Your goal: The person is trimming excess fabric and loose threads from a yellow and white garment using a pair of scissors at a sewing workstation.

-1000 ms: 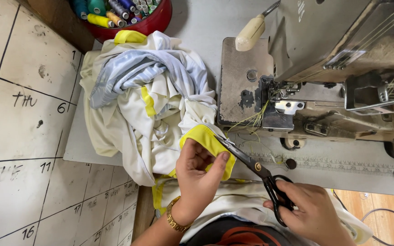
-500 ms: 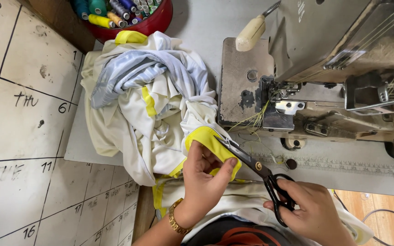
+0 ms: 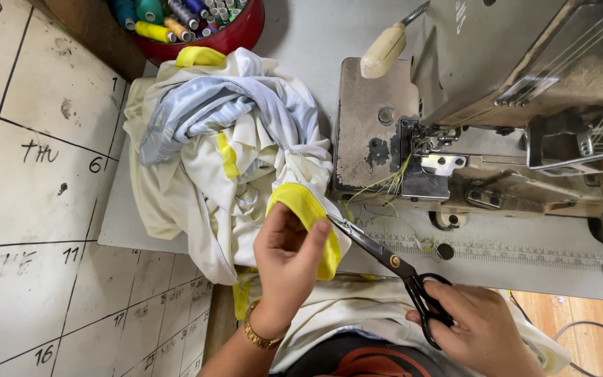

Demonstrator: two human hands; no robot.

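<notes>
The sewing machine (image 3: 497,132) fills the right half of the grey tabletop (image 3: 315,42), its worn metal bed reaching toward the near edge, with loose yellowish threads trailing from the needle area. Left of it lies a heap of white garments (image 3: 204,160) with yellow trim and a grey-blue striped piece on top, spreading from the far edge, where a red bowl of thread spools (image 3: 190,21) stands at the far left corner, down to the near edge.

The step in hand looks like trimming: snipping stray thread or excess at the yellow band (image 3: 301,206) of the garment, which is lifted off the heap near the middle of the near edge, just beside the machine bed. The next move calls, I judge, for keeping the band taut and the blades clear of the cloth itself, so that only the loose end is cut.

The left hand (image 3: 287,262), a gold bracelet at its wrist, comes up from below with palm turned inward, thumb and fingers pinching the yellow band. The right hand (image 3: 483,328) sits low at the near edge, fingers clenched through the black loops of the scissors (image 3: 392,265), whose blades point up and left, tips touching the band's edge, slightly parted.
</notes>
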